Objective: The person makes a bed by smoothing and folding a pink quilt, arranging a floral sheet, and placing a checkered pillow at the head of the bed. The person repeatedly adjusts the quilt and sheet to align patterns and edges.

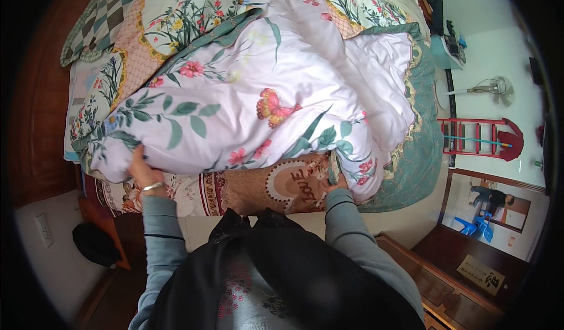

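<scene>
A floral duvet (246, 109), pale pink with green leaves and a butterfly print, lies bunched across the bed. At its lower left edge is my left hand (145, 173), a bangle on the wrist, with the fingers gripping the fabric. My right hand (337, 184) holds the duvet's lower edge near the right corner, its fingers partly hidden by the cloth. Below the duvet shows a brown patterned bed cover (246, 189) bearing writing. The duvet's green border (410, 171) spreads out at the right.
A checked pillow (114, 12) lies at the upper left. On the right are a standing fan (493, 89), a red ladder (476, 138) and a plastic bin (445, 52). Beyond a doorway, a person (493, 197) is near blue chairs (480, 227). A black bag (94, 244) is at lower left.
</scene>
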The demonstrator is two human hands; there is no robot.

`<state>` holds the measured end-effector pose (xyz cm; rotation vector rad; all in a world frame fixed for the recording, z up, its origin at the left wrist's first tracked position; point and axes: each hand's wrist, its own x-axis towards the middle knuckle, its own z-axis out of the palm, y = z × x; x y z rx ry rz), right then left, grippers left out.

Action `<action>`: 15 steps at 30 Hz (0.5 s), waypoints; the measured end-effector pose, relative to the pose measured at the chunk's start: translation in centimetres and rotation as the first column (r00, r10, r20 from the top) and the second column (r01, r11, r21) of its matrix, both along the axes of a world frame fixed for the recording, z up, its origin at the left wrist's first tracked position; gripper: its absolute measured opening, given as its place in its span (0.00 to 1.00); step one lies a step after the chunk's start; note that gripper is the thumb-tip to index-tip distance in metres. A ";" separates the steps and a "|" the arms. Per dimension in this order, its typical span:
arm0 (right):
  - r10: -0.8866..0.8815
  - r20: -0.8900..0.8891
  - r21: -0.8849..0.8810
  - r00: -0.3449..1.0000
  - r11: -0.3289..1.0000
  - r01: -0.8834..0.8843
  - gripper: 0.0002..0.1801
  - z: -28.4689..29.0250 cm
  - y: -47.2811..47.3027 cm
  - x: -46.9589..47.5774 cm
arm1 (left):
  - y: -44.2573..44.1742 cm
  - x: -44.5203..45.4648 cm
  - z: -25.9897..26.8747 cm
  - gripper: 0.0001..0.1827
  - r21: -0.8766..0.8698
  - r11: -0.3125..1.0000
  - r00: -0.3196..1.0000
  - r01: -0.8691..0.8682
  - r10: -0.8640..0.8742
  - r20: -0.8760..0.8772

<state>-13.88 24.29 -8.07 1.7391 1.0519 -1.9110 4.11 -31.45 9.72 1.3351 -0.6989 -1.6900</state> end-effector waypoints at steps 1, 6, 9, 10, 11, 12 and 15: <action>0.031 -0.039 0.029 0.999 0.999 -0.030 0.33 -0.5 0.9 0.8 | -0.6 -0.3 2.4 0.17 -0.048 0.999 1.000 -0.008 0.007 -0.006; -0.215 -0.153 -0.021 0.965 0.977 0.214 0.27 -0.6 4.7 3.9 | -1.6 0.0 6.4 0.19 -0.183 0.982 0.985 -0.054 0.083 0.153; -0.439 -0.197 -0.153 0.877 0.897 0.414 0.25 1.2 4.3 2.5 | -2.5 1.0 6.6 0.19 -0.204 0.978 0.970 -0.052 0.098 0.221; -0.445 -0.248 -0.164 0.861 0.895 0.415 0.25 2.7 3.5 1.6 | -2.7 1.2 6.7 0.18 -0.207 0.976 0.962 -0.063 0.115 0.248; -0.458 -0.305 -0.175 0.835 0.889 0.423 0.26 3.5 3.3 0.8 | -2.8 0.9 6.7 0.18 -0.206 0.976 0.956 -0.066 0.121 0.268; -0.402 -0.539 -0.205 0.740 0.915 0.348 0.26 3.0 5.1 -0.4 | -2.9 0.2 6.7 0.17 -0.204 0.978 0.961 -0.044 0.098 0.260; -0.212 -0.825 -0.136 0.523 0.974 0.179 0.32 6.1 8.0 -5.2 | -3.2 0.3 7.7 0.16 -0.241 0.970 0.946 -0.019 0.096 0.310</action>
